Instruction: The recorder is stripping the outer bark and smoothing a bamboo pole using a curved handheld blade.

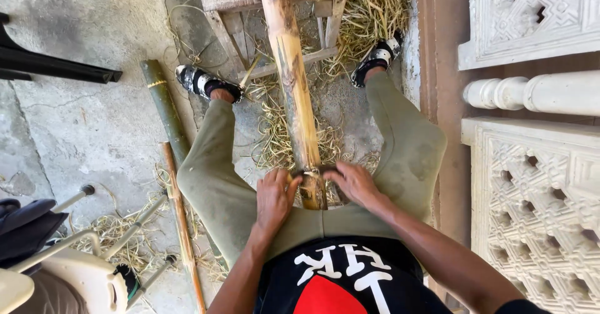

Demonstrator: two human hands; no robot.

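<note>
A thick bamboo pole (292, 76), partly stripped to yellow, runs from a wooden stand (231, 4) at the top down between my knees. My left hand (273, 200) and my right hand (353, 184) sit on either side of its near end. Both grip a blade with a metal edge (310, 174) laid across the pole. I am seated with my legs in olive trousers spread, feet in black and white sandals.
Bamboo shavings (287, 139) litter the concrete floor. A green bamboo piece (164, 104) and a thin stick (181, 226) lie at the left. A light chair (75, 270) stands lower left. Carved white panels (537, 201) and a baluster (537, 93) line the right.
</note>
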